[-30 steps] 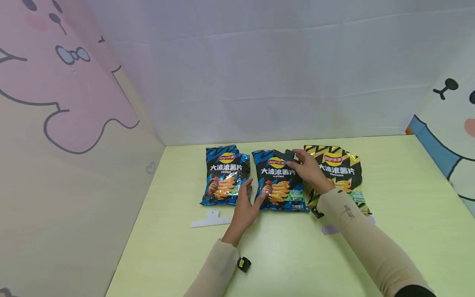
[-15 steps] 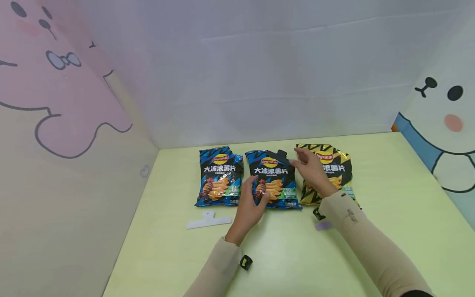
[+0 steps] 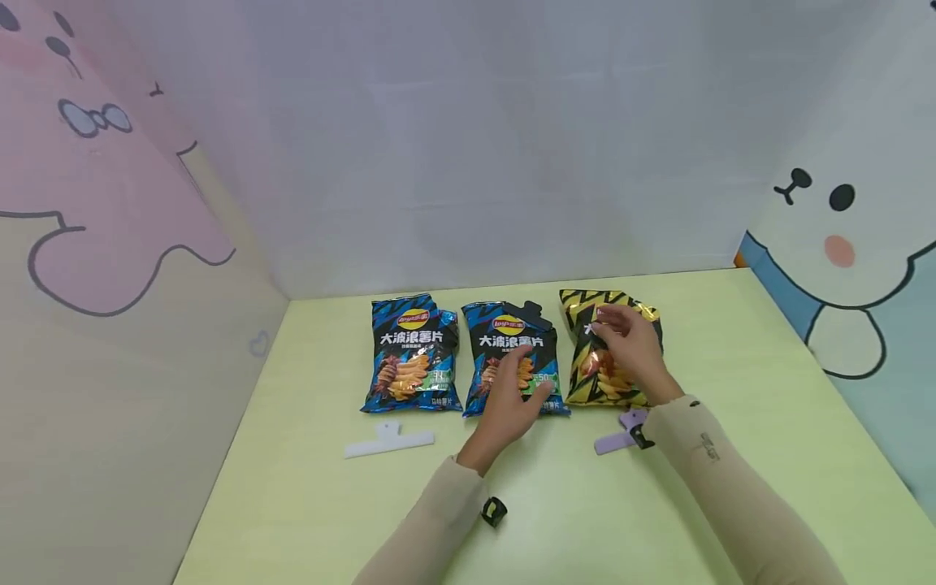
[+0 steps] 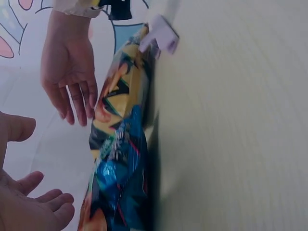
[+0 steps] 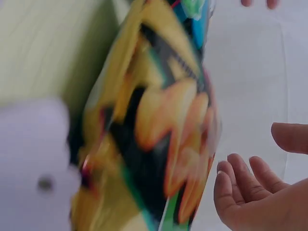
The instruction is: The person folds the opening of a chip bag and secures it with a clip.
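Okay, yellow bag (image 3: pixel 601 370) lies flat on the counter (image 3: pixel 548 504), right end of the row, partly under the right hand (image 3: pixel 634 348); looks light and soft, slick foil, contents probably crushable, so best taken by side edges or end seals, no squeezing the middle; long axis runs away from the person, logo end far; middle bag (image 3: pixel 488 341) should handle alike, points the same way, black clip (image 3: pixel 530 315) slanting across its far right corner; right hand is off the foil, fingers loosely bent, pinching nothing; left hand (image 3: pixel 510 406) hangs over the middle bag, thumb and fingers spread, holding nothing; purple clip (image 3: pixel 614 441) just nearer the person than the yellow bag; left bag (image 3: pixel 409 353) beside the middle one; white clip (image 3: pixel 390 441) in front of it.
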`<state>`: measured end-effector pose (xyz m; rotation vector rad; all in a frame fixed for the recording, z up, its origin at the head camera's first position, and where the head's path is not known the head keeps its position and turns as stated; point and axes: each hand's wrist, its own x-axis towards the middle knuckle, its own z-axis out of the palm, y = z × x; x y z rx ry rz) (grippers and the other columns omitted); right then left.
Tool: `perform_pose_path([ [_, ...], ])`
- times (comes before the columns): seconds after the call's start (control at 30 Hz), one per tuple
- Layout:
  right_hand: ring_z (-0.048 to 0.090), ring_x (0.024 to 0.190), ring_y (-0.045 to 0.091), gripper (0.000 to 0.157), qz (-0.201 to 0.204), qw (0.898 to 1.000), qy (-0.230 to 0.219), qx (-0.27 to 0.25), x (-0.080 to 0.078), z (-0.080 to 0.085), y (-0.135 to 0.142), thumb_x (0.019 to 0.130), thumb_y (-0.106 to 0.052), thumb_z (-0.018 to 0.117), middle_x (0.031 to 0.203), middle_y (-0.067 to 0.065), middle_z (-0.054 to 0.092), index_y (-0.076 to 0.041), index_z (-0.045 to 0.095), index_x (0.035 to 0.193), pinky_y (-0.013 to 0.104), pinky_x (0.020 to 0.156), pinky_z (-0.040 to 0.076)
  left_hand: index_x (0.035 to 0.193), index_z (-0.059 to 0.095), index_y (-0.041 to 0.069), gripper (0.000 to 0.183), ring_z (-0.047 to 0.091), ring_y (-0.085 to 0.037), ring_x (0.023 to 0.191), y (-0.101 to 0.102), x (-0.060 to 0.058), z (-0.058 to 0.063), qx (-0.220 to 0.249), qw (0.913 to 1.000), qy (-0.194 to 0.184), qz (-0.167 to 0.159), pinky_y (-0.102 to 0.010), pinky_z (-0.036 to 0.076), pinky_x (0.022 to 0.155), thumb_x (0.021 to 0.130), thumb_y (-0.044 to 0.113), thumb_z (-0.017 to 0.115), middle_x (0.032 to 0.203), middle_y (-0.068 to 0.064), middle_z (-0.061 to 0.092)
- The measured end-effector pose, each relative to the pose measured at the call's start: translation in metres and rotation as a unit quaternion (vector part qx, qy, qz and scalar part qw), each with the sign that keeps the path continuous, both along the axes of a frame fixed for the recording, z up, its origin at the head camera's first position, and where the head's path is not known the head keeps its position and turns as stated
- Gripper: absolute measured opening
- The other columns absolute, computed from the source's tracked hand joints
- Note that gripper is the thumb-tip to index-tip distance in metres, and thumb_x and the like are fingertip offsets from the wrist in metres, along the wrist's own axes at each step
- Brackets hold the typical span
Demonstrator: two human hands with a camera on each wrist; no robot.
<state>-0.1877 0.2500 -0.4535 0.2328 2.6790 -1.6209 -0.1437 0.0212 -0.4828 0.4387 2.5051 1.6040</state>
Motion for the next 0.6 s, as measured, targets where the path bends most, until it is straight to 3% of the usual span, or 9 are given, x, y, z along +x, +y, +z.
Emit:
perform_pose_path([
  [0.13,0.054,0.13,0.039,0.046,-0.02,1.0,0.0,0.015,0.011,-0.005,0.014,0.105,-0.022,0.055,0.144,0.024,0.056,-0.002,0.048,0.145,0.053,0.109,0.045,0.155,0.034,0.018,0.062,0.039,-0.03,0.148,0.021,0.001,-0.002,0.009,0.9992,-0.033,-0.019,-0.056,0.037,0.118,0.101,0.033,0.06,0.161,-0.006,0.036],
  [0.3,0.055,0.126,0.039,0.046,-0.045,0.998,0.011,0.036,0.012,-0.009,0.023,0.104,-0.023,0.056,0.14,0.025,0.057,-0.001,0.049,0.143,0.053,0.107,0.047,0.155,0.031,0.026,0.062,0.034,-0.026,0.151,0.041,-0.005,-0.001,-0.012,0.999,-0.035,-0.025,-0.055,0.035,0.12,0.101,0.038,0.06,0.164,-0.002,0.03],
  [0.4,0.055,0.124,0.039,0.046,-0.058,0.998,0.011,0.038,0.01,-0.011,0.027,0.102,-0.021,0.058,0.141,0.024,0.056,0.0,0.05,0.142,0.052,0.107,0.047,0.156,0.029,0.023,0.064,0.034,-0.028,0.151,0.05,-0.01,0.0,-0.013,0.999,-0.028,-0.033,-0.057,0.035,0.119,0.101,0.038,0.059,0.164,-0.006,0.029],
  [0.6,0.052,0.13,0.041,0.05,-0.059,0.998,-0.003,0.031,0.012,-0.009,0.034,0.1,-0.02,0.062,0.145,0.026,0.053,0.001,0.048,0.144,0.054,0.111,0.044,0.157,0.025,0.017,0.07,0.036,-0.032,0.15,0.062,-0.017,0.001,-0.032,0.9973,-0.051,-0.042,-0.055,0.036,0.119,0.1,0.038,0.06,0.164,-0.011,0.027],
])
